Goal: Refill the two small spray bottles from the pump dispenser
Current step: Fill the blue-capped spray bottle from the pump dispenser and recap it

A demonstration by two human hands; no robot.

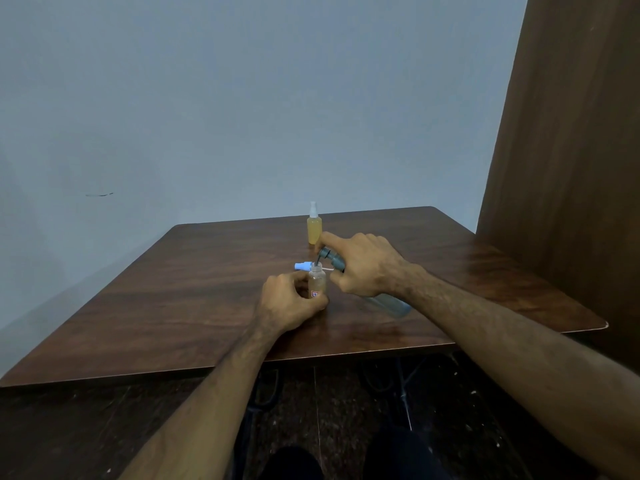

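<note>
My left hand [289, 301] curls around the small clear plastic spray bottle [317, 280] standing on the glossy dark wooden table [194, 289]; its blue sprayer cap [302, 266] is off, beside the neck. My right hand [363, 265] grips the tilted translucent pump dispenser [388, 303], index finger on its dark head, spout at the opening. A second cylindrical bottle of yellow liquid [314, 228] stands behind.

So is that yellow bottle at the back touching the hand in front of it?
Cannot tell. In the head view the right hand overlaps the yellow bottle's base, hiding any contact or gap.
</note>
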